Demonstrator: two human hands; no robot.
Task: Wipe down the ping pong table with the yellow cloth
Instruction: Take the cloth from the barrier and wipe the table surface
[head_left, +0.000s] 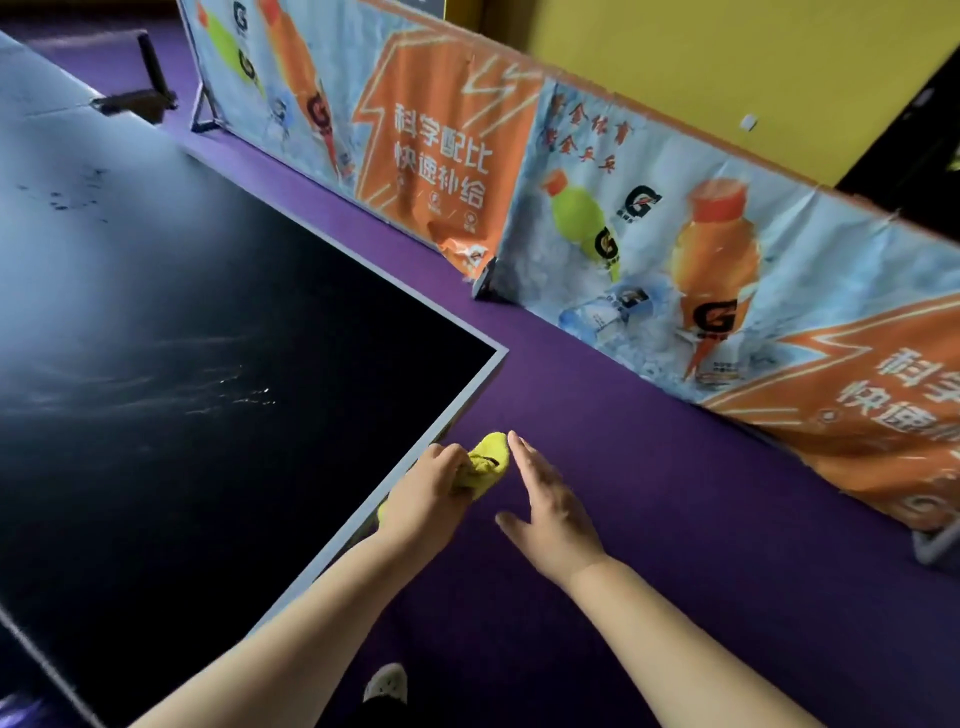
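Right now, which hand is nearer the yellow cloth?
Left. The left hand grips the yellow cloth beside the table edge; the right hand, open, sits just right of it, contact unclear.

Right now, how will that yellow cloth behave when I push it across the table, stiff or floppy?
Probably floppy: the cloth is bunched and creased in the left hand. Likely light: one hand holds it beside the table edge.

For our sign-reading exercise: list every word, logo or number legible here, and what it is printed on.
"科学配比 快速补给": orange panel of the far banner.
"G": logo on the printed orange bottle.
Red characters on the nearer banner: too blurred to read.
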